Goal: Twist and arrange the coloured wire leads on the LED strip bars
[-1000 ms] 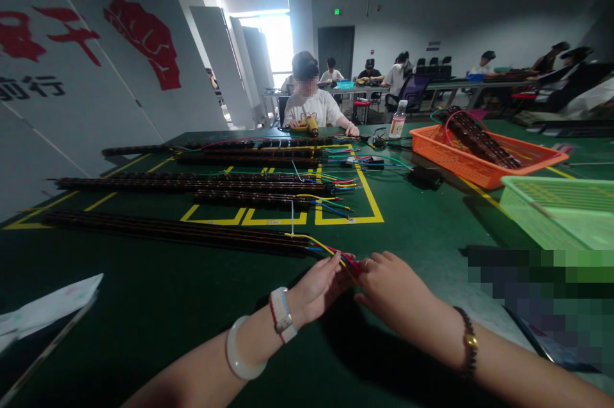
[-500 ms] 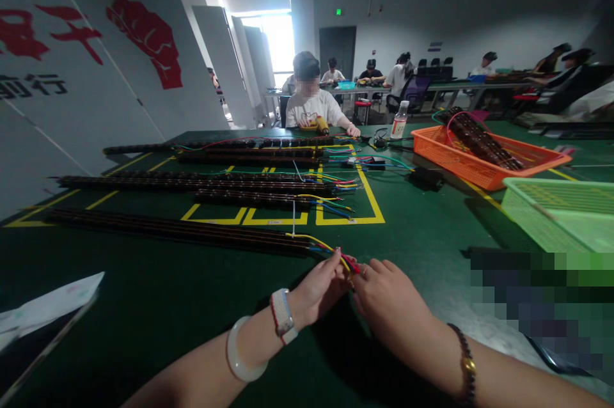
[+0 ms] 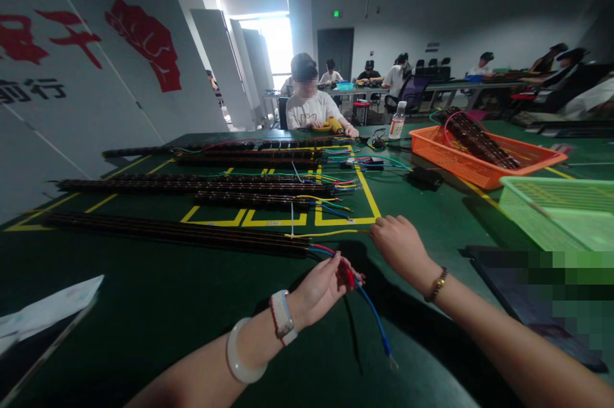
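Observation:
My left hand [image 3: 320, 288] is closed in a pinch on the red and blue wires [image 3: 369, 312] that come out of the nearest long dark strip [image 3: 182, 232]. The blue wire hangs down toward me from that pinch. My right hand [image 3: 399, 245] is closed on the yellow wire [image 3: 330, 233] of the same strip and holds it stretched out to the right, apart from the other two. Both hands hover just above the green table [image 3: 422, 216].
More dark strips with coloured wires [image 3: 215, 185] lie inside yellow floor-tape boxes further back. An orange basket [image 3: 480, 162] of strips and a green basket [image 3: 561, 210] stand at the right. A person [image 3: 311, 104] sits across the table; white paper [image 3: 43, 309] lies at left.
My hands were together on the wire bundle. My right hand has drawn the yellow wire out to the right and away, while my left keeps the red and blue ones.

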The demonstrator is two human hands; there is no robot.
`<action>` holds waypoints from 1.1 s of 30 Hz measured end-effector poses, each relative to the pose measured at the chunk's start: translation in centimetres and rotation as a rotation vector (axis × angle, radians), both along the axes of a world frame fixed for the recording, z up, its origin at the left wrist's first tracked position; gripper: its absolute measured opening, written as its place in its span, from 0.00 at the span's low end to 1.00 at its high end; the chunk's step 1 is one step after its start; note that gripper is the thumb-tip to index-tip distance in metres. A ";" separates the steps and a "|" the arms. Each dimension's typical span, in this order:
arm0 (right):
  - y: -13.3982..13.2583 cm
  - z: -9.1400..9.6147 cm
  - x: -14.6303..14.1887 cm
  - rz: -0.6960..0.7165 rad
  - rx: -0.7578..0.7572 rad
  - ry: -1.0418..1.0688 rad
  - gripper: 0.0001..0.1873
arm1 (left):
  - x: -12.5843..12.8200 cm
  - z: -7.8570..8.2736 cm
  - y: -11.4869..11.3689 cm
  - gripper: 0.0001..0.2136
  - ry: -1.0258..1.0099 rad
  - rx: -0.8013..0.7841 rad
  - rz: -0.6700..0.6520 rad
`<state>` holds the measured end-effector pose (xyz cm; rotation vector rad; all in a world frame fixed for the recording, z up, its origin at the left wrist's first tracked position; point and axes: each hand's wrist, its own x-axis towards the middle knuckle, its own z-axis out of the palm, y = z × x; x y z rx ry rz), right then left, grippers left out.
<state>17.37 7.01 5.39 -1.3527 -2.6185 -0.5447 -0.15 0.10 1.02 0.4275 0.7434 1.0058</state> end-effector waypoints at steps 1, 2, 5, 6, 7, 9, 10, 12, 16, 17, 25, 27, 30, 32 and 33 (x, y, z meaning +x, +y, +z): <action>0.5 -0.6 0.1 0.000 -0.006 0.000 0.09 | 0.0 0.1 0.0 0.10 0.013 -0.005 0.000; 0.9 -1.1 0.1 0.006 -0.012 -0.003 0.09 | 0.0 0.1 -0.1 0.10 0.016 -0.007 0.004; 1.8 -2.4 0.3 0.030 -0.047 -0.011 0.10 | 0.0 0.1 -0.1 0.09 0.002 -0.005 0.031; 2.0 -2.7 0.4 0.032 -0.064 -0.008 0.10 | 0.0 0.1 -0.1 0.09 -0.004 -0.006 0.035; 2.2 -2.9 0.4 0.029 -0.081 -0.003 0.11 | 0.0 0.1 -0.1 0.09 -0.008 -0.008 0.036; 2.3 -3.2 0.4 0.020 -0.106 0.008 0.12 | 0.0 0.0 0.0 0.09 -0.011 -0.010 0.031; 2.4 -3.3 0.4 0.020 -0.115 0.011 0.13 | 0.0 0.0 0.0 0.09 -0.012 -0.008 0.030; 2.4 -3.4 0.4 0.033 -0.127 0.014 0.13 | 0.0 0.0 0.0 0.09 -0.014 0.000 0.030; 2.6 -3.6 0.5 0.068 -0.160 0.046 0.13 | 0.0 -0.1 0.0 0.09 -0.023 0.009 0.032; 2.6 -3.6 0.5 0.078 -0.167 0.064 0.14 | 0.0 -0.2 0.0 0.09 -0.025 0.009 0.032; 2.5 -4.4 0.8 0.365 -0.160 0.232 0.16 | 0.0 -0.3 0.1 0.08 -0.045 0.022 0.025; 2.3 -4.4 0.8 0.413 -0.148 0.291 0.16 | -0.1 -0.3 0.1 0.08 -0.046 0.034 0.015; 1.8 -4.3 1.1 0.453 -0.154 0.395 0.16 | -0.1 -0.3 0.1 0.09 -0.053 0.045 -0.004; 1.3 -4.1 1.4 0.477 -0.154 0.480 0.17 | -0.1 -0.4 0.1 0.09 -0.055 0.046 -0.007; 0.9 -4.0 1.6 0.491 -0.143 0.525 0.18 | -0.1 -0.5 0.1 0.09 -0.058 0.044 -0.004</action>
